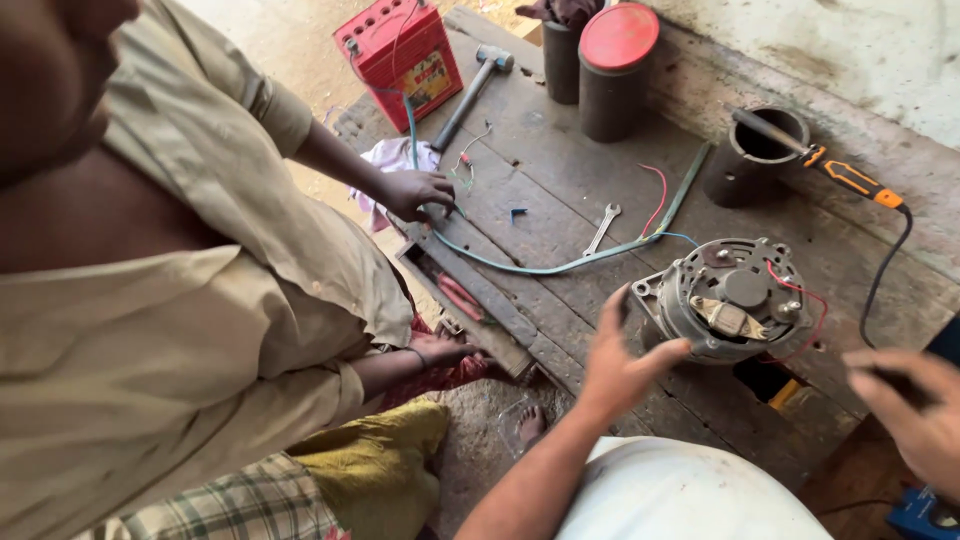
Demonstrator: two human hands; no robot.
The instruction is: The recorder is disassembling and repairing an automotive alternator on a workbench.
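Alternator [733, 298]: round grey metal casing, ribbed rim, brass part at centre, red wire looped off its right side; it sits on the worn wooden bench [560, 170], near the front edge. Left hand [618, 358] reaches up from below, fingers spread, thumb against the alternator's left rim, not clamped on it. Right hand [912, 410] at the right edge, blurred, fingers loosely curled; cannot tell if it holds anything. Red boxy battery [400, 52] with a coloured label stands at the bench's far left corner. Red-lidded cylinder [613, 68] at the back. A co-worker's hand [415, 192] rests on a green cable [560, 262].
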